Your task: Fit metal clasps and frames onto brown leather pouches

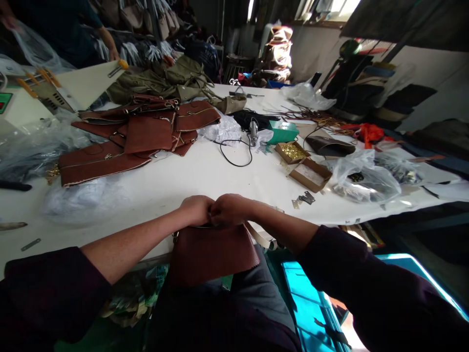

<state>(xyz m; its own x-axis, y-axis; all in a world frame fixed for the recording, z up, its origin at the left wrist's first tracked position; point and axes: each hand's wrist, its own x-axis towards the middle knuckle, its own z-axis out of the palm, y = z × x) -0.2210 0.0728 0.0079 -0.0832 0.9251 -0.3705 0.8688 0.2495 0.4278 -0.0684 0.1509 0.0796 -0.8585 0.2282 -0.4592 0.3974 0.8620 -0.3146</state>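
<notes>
A brown leather bag piece (212, 254) hangs over the near edge of the white table (190, 176) onto my lap. My left hand (197, 209) and my right hand (230, 209) meet knuckle to knuckle at its top edge, both closed into fists on that edge. What the fingers pinch there is hidden under the hands. A pale strap (261, 237) runs from below my right wrist off the table edge.
A pile of brown leather pieces (139, 132) lies at the left centre, olive bags (164, 80) behind it. Small boxes of brass fittings (293, 152) and a second box (310, 174), a green box (282, 131), a black cable (236, 149) and plastic bags (362, 176) fill the right. Another person (54, 29) stands at far left.
</notes>
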